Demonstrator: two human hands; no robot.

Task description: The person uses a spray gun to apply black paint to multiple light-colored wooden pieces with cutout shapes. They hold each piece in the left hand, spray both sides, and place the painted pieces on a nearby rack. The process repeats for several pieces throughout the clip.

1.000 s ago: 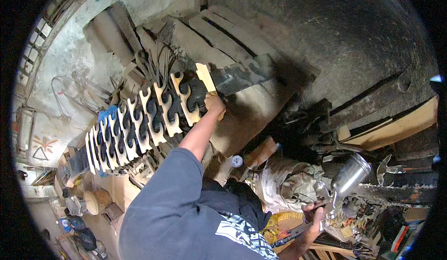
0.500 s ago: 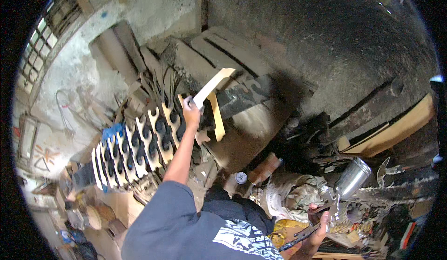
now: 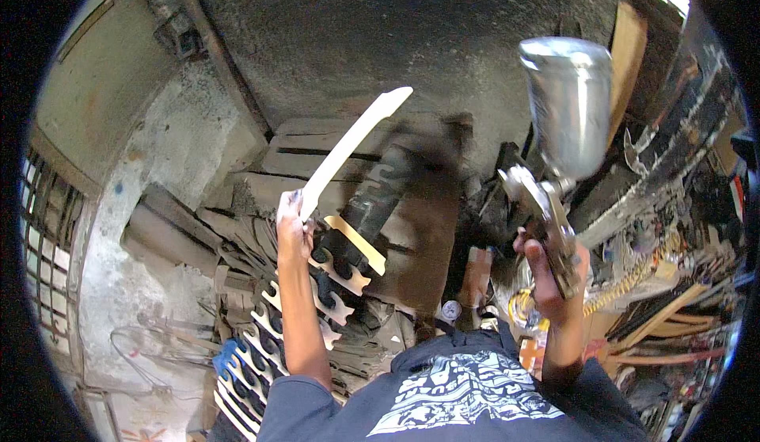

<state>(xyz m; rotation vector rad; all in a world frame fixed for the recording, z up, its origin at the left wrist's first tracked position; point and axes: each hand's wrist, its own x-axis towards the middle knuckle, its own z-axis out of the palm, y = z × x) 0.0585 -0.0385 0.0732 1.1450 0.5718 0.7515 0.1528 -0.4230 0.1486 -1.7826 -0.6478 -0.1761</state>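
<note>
My left hand (image 3: 294, 224), raised at the left of centre, grips the lower end of a pale, curved wooden piece (image 3: 348, 153) that slants up and to the right. In my right hand (image 3: 550, 283) is a spray gun (image 3: 546, 204), fingers wrapped round its handle. Its shiny metal cup (image 3: 571, 109) stands upright on top. The gun is apart from the wooden piece, with its nozzle side toward the left. Below my left hand, a short pale wooden piece (image 3: 356, 245) rests on a dark board (image 3: 372, 204). Several notched wooden pieces (image 3: 340, 276) lie in a row beside my left forearm.
Dusty planks (image 3: 317, 163) lean at the back wall. A round can (image 3: 451, 310) stands near my body beside a reddish-brown block (image 3: 476, 272). At the right are a coiled yellow hose (image 3: 633, 280) and cluttered tools. A barred window (image 3: 47, 252) is at the far left.
My right hand has lifted the spray gun from the lower right to chest height, its cup now upright. My left hand still holds the curved piece, and the view has turned right.
</note>
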